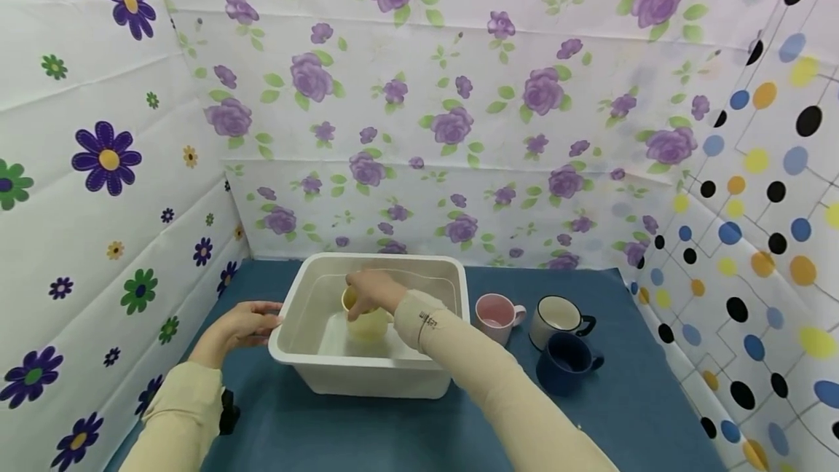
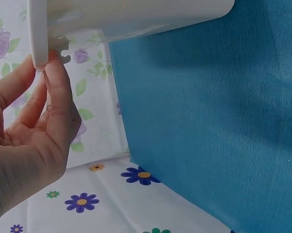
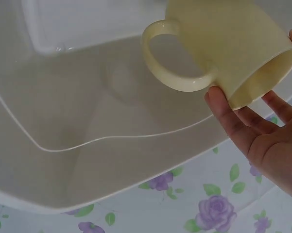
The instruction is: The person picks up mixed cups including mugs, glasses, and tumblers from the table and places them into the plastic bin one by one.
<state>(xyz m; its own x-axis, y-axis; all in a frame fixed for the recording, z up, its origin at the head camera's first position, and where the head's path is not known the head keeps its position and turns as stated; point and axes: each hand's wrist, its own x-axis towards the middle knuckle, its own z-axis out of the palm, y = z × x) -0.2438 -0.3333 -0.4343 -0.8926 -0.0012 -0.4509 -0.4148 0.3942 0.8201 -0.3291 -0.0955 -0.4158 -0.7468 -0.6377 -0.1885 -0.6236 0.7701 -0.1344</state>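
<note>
Inside a white plastic tub (image 1: 354,377) I hold a pale yellow mug (image 1: 368,328) by its rim with my right hand (image 1: 375,288). In the right wrist view, fingers and thumb lie on either side of the rim of the mug (image 3: 223,41), and its loop handle sticks out to one side. Whether the mug touches the tub's bottom I cannot tell. My left hand (image 1: 245,320) is at the tub's left side. The left wrist view has the thumb and fingers of this hand (image 2: 36,126) pinching the tub's rim (image 2: 39,36).
To the right of the tub stand a pink mug (image 1: 496,315), a white mug with a dark rim and handle (image 1: 555,315) and a dark blue mug (image 1: 566,364). A blue cloth (image 1: 328,432) covers the table. Patterned sheets (image 1: 419,122) enclose it at the back and sides.
</note>
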